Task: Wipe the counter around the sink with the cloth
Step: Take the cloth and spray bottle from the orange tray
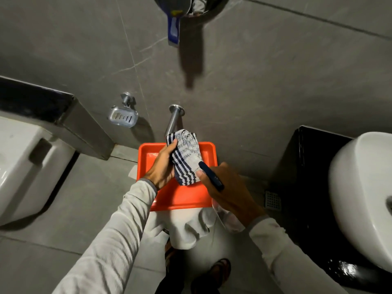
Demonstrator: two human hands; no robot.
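I have the cloth (pixel 185 159) pinched in my left hand (pixel 162 166) over the far edge of the orange tray (pixel 180 198), my right hand (pixel 229 187) closed round a dark pen (pixel 211 176), the sink (pixel 360 187) and its black counter (pixel 307 166) well off right, so wiping isn't begun.

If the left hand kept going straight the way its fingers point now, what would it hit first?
The left hand points up and away toward the wall, already gripping the striped cloth. Beyond the cloth, the first thing in line looks like the metal tap, though depth is hard to judge.
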